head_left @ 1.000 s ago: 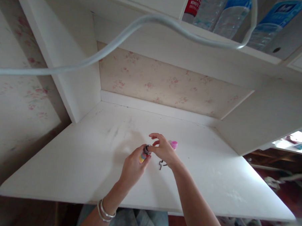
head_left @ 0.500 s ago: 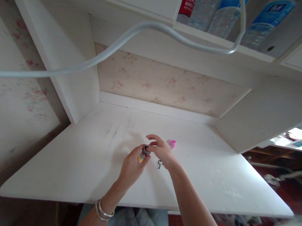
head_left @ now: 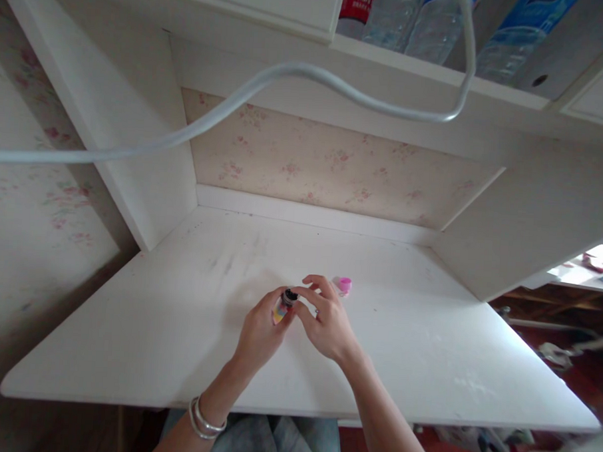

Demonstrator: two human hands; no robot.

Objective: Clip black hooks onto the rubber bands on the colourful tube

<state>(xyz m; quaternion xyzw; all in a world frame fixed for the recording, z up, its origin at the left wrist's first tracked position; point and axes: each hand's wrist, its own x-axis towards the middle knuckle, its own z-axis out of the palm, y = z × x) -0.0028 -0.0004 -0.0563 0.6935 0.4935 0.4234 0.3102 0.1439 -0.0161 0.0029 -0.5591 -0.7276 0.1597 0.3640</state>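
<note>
Small multicoloured container (head_left: 279, 311) in the left hand (head_left: 258, 329), right hand (head_left: 330, 326) at its mouth

Far left: wall with floral wallpaper (head_left: 67, 202), pink on pale ground. Crossing from the left edge at upper height: one pale cable (head_left: 308, 70), bending upward at its right end. Next: white side panel (head_left: 148, 173), joining the rear of a white desk (head_left: 141, 339), grey smudges on its surface.

Left wrist: silver bangles (head_left: 204, 423). Left hand: closed around the container, thumb and fingers on opposite sides. Container: at the desk's middle, cylindrical, yellow, blue and pink on its side, mouth dark and facing up; whether its base touches the desk cannot be told.

Right hand: half open, fingers bent, index finger and thumb at the container's rim; whether they pinch anything cannot be told.

Just beyond the right hand, on the desk: one pink cap (head_left: 345, 285). Overhead shelf, right of centre: one red-labelled bottle (head_left: 355, 8), then clear plastic bottles (head_left: 434, 32), blue labels on some.
</note>
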